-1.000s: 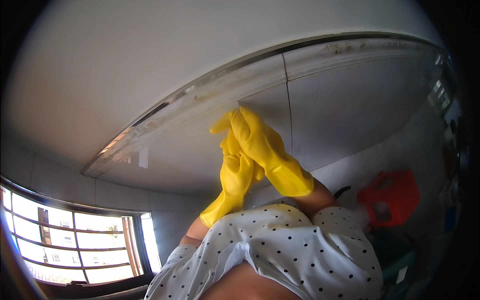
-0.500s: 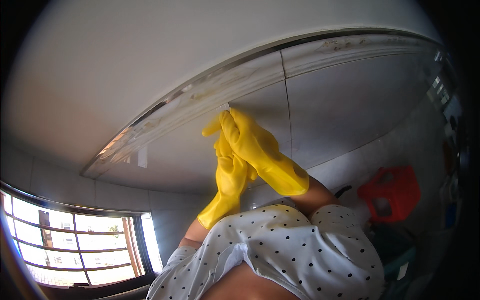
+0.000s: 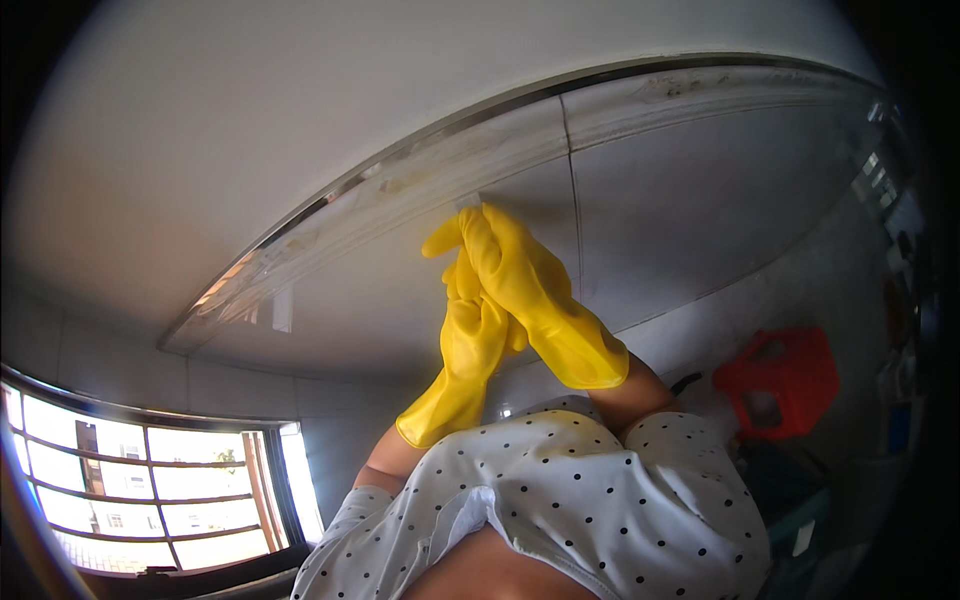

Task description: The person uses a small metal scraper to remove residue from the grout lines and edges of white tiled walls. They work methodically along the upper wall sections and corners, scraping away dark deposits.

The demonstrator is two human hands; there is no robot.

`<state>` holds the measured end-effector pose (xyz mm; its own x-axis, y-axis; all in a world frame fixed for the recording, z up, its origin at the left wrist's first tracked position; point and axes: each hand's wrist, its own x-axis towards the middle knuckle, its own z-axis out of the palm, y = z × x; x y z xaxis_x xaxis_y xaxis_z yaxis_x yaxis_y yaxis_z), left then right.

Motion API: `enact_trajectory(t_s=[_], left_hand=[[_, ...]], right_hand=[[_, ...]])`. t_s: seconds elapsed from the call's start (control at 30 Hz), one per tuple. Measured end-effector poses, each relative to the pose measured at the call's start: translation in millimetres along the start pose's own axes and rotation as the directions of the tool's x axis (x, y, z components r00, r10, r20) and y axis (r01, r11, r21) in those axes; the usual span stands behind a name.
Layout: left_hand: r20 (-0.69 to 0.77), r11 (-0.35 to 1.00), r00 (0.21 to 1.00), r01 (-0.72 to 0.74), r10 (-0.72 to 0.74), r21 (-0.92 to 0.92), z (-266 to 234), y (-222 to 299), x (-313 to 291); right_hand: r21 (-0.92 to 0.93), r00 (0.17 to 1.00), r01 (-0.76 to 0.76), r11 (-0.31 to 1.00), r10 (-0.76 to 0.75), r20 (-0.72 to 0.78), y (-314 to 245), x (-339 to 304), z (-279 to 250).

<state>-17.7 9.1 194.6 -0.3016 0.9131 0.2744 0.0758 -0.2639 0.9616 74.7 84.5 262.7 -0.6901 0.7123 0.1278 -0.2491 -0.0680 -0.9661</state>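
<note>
Both my hands wear yellow rubber gloves and are raised together in front of a grey tiled surface. My right hand is closed, higher up, and overlaps my left. Below and against it, my left hand has its fingers curled in. One gloved finger sticks out toward the left. A small pale, flat piece shows just past the top of the gloves, close to the surface. What the fingers hold is mostly hidden. Just beyond the gloves runs a stained pale border strip along the tiles.
A shiny metal trim edges the strip, with a smooth whitish panel beyond. A barred window is at lower left. At right hangs or stands a red plastic container, with a dark green item below it.
Both gloved hands have shifted slightly right and up together, along with the small pale piece. Their grip looks the same.
</note>
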Motion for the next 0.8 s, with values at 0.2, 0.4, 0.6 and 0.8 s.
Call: enact_trajectory(t_s=[0.2,0.4,0.6,0.8], left_hand=[[0.018,0.996,0.996,0.087,-0.087,0.030,4.0,4.4,-4.6],[0.043,0.995,0.997,0.061,-0.058,-0.074,17.3,2.5,0.0],[0.052,0.999,0.998,-0.028,0.026,0.044,39.2,15.9,15.2],[0.085,0.994,0.992,0.095,-0.089,-0.059,38.0,8.6,12.6]], right_hand=[[-0.042,0.992,-0.107,0.993,0.103,-0.073,-22.5,-11.3,-4.3],[-0.093,0.993,-0.047,0.995,0.036,-0.112,-10.5,-11.3,-17.3],[-0.086,0.994,-0.022,0.996,0.013,-0.105,-8.0,-3.8,-33.9],[-0.125,0.992,-0.045,0.991,0.030,-0.122,-26.5,-12.7,-35.7]])
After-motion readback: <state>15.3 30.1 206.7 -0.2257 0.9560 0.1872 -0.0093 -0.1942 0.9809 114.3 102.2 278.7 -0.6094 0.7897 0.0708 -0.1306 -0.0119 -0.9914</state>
